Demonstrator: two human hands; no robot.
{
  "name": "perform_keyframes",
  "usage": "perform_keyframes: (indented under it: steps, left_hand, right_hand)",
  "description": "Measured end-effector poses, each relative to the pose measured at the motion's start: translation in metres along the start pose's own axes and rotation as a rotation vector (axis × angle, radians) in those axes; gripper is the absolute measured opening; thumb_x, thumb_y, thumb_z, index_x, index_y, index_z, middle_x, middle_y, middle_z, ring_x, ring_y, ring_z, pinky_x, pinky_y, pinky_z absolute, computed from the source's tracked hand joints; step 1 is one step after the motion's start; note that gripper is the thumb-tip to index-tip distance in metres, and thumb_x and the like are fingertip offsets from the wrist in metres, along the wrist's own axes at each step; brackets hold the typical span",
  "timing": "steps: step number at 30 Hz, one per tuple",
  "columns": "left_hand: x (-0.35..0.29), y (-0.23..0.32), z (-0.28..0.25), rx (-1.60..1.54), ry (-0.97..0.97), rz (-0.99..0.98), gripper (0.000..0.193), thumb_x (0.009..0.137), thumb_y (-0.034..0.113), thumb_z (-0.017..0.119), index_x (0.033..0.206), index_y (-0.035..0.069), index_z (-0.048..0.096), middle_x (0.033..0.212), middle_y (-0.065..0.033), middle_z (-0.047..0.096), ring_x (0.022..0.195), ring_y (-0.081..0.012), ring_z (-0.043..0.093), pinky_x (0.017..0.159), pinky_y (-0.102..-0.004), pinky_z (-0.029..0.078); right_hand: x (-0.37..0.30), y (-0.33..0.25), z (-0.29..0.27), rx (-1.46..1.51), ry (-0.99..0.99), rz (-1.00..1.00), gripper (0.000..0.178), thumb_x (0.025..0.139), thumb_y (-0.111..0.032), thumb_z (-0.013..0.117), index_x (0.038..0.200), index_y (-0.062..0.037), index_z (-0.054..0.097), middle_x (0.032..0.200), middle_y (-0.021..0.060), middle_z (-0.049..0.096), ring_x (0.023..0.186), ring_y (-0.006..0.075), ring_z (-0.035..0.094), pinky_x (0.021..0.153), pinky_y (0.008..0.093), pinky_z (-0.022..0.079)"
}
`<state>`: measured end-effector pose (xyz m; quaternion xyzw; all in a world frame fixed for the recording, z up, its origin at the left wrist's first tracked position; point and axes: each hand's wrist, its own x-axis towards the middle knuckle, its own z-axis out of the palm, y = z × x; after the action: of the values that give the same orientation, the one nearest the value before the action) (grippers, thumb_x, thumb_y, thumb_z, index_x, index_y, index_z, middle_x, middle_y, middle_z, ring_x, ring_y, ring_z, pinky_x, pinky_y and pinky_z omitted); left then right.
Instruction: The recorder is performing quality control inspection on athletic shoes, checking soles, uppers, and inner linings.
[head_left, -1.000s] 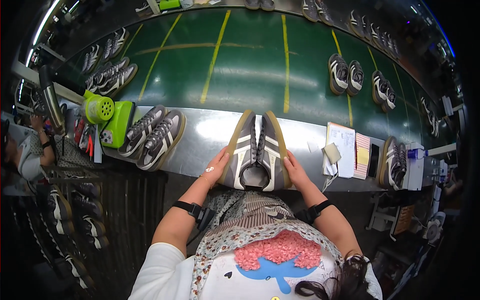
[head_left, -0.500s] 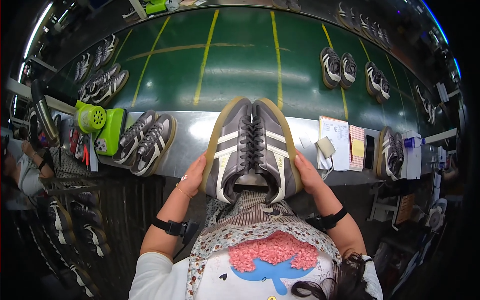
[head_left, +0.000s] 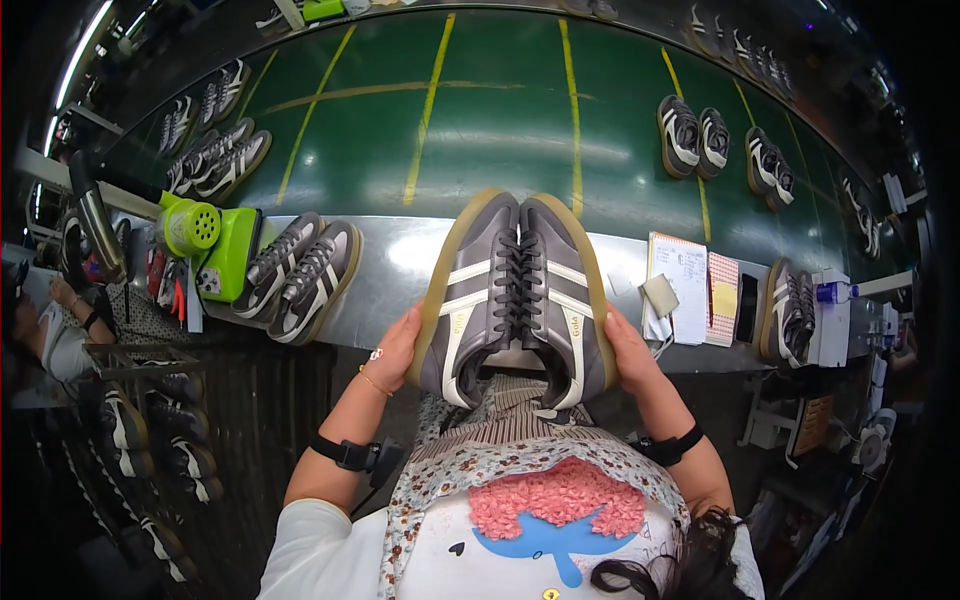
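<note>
The person holds a pair of grey suede trainers with cream side stripes, black laces and tan gum soles [head_left: 515, 300] up in front of the chest, the two shoes pressed side by side with toes pointing away and the openings toward the body, raised above the near edge of the brushed metal workbench [head_left: 400, 275]. The left hand [head_left: 392, 350] lies flat against the outer sole of the left shoe, fingers stretched nearly straight and curled only slightly round the edge; the right hand [head_left: 630, 352] does the same on the outer side of the right shoe, so the pair is clamped between the two palms rather than gripped by closed fingers. On the bench to the left lies another pair of grey striped trainers [head_left: 300, 275] on their sides, just beside a lime-green plastic tool [head_left: 215, 245]. To the right rest a white notepad [head_left: 685, 285], a checked pink notebook with a yellow sticky note [head_left: 722, 298] and one more pair of grey trainers [head_left: 788, 312]. Beyond the bench stretches a green conveyor belt with yellow lines [head_left: 500, 120], carrying more pairs of trainers [head_left: 697, 135] well apart.
</note>
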<state>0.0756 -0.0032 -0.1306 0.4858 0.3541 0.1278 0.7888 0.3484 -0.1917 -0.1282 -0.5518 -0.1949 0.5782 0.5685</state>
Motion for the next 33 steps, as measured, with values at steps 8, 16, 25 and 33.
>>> perform_keyframes:
  steps: [8, 16, 25, 33]
  left_hand:
    - [0.012, -0.005, -0.001, -0.043, 0.026, 0.028, 0.054, 0.094, 0.037, 0.036, 0.135, 0.002, 0.029, 0.132, -0.0076, 0.039, 0.119, -0.0152, 0.037, 0.099, -0.0285, 0.029]
    - [0.061, -0.005, -0.018, 0.892, 0.413, 0.030, 0.070, 0.084, 0.032, 0.055, 0.138, 0.009, 0.017, 0.131, -0.0272, 0.034, 0.121, -0.0347, 0.037, 0.097, -0.0390, 0.033]
    - [0.054, 0.106, 0.106, 0.286, 0.061, 0.190, 0.111, 0.063, 0.022, 0.078, 0.140, 0.011, -0.001, 0.138, -0.0253, 0.016, 0.126, -0.0326, 0.027, 0.102, -0.0366, 0.026]
    - [0.045, 0.112, 0.117, 0.262, 0.032, 0.149, 0.113, 0.060, 0.018, 0.078, 0.140, 0.007, -0.001, 0.137, -0.0205, 0.021, 0.126, -0.0294, 0.027, 0.102, -0.0347, 0.027]
  right_hand:
    - [0.000, -0.001, -0.003, 0.000, 0.042, 0.010, 0.047, 0.095, -0.027, 0.037, 0.134, -0.0015, 0.030, 0.126, 0.0085, 0.045, 0.113, 0.0147, 0.043, 0.095, 0.0271, 0.033]
    - [-0.003, -0.024, 0.009, 0.051, -0.048, 0.021, 0.047, 0.095, -0.026, 0.037, 0.135, -0.0017, 0.029, 0.125, 0.0074, 0.045, 0.112, 0.0134, 0.043, 0.094, 0.0260, 0.034]
    - [-0.017, -0.043, 0.043, -0.007, -0.161, 0.000, 0.052, 0.095, -0.028, 0.036, 0.138, -0.0026, 0.022, 0.133, 0.0080, 0.036, 0.121, 0.0154, 0.035, 0.100, 0.0287, 0.028]
    - [-0.035, -0.044, 0.046, -0.177, -0.174, -0.104, 0.053, 0.094, -0.023, 0.040, 0.138, -0.0028, 0.019, 0.132, 0.0090, 0.036, 0.120, 0.0156, 0.035, 0.099, 0.0287, 0.028]
